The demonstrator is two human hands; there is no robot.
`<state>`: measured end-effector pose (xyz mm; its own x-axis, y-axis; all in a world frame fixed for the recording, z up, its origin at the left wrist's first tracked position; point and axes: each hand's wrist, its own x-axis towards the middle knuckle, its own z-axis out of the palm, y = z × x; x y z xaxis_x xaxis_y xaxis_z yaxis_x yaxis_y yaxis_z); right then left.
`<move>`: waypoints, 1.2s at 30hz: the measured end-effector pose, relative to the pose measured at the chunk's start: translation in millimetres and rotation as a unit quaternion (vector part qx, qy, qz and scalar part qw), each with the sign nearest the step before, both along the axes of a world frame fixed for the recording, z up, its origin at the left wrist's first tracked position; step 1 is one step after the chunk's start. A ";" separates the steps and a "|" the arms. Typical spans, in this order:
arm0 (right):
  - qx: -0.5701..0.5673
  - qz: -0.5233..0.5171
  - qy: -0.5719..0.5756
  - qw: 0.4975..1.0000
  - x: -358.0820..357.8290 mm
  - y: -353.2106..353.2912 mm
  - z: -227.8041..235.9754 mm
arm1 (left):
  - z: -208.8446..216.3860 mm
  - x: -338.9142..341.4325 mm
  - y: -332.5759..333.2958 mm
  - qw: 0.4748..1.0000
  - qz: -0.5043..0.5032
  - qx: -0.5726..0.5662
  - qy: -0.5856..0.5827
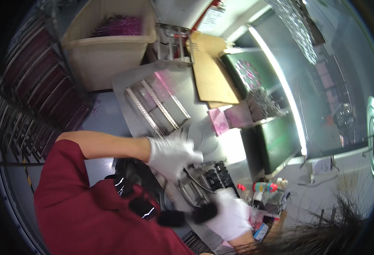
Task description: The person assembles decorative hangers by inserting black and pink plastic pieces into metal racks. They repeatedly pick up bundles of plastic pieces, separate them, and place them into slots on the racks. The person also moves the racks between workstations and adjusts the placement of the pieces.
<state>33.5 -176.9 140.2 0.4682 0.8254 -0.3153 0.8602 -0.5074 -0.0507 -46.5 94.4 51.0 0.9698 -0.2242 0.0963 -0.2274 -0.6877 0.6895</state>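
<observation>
My left hand [170,158], in a white glove, is over the metal worktable, beside a fixture with black blocks [217,175]. Its fingers point toward the fixture but are smeared, so I cannot make out whether they hold anything. On the fixture's other side is my right hand [229,216], also in a white glove. Motion blurs it and its fingertips are not clear. Between both hands run a curved dark strip [199,182] and several thin metal bars [192,191]. Dark rounded shapes [205,213] partly cover the area in front of my right hand.
Slotted metal strips [161,104] lie on the worktable [125,80]. Beyond stand a beige bin [110,57] with purple pieces and cardboard [212,70]. Dark racks [42,80] line the left. A pink block [218,122], green panels [276,142] and a small bottle [263,187] are at the right.
</observation>
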 end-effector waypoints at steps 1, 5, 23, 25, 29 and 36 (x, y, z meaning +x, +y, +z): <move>-0.048 0.007 0.090 0.995 1.6 -16.6 -26.9 | 6.0 3.3 12.2 0.990 0.033 0.109 -0.081; 0.153 -0.343 0.644 0.666 -10.8 -74.8 -111.2 | 10.9 30.4 2.6 0.952 0.010 0.089 -0.293; 0.353 -0.170 0.838 0.379 -24.6 -150.6 -171.8 | 23.3 99.4 -181.0 0.931 -0.134 0.033 -0.339; 0.286 -0.239 0.821 0.434 -18.4 -142.4 -174.1 | 16.7 97.9 -188.6 0.889 -0.247 0.125 -0.364; 0.364 -0.169 0.539 0.741 -15.5 -141.9 -163.7 | 10.6 98.6 -180.8 0.856 -0.221 0.153 -0.443; 0.376 -0.315 0.770 0.408 -30.8 -137.8 -153.3 | 4.7 79.9 -166.7 0.892 0.108 -0.075 -0.433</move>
<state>2.7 -314.6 -13.1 0.3864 0.8292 -0.4039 -0.7742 0.0536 -0.6307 33.4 -72.3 55.6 0.5363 0.0368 0.8432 -0.5923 -0.6952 0.4071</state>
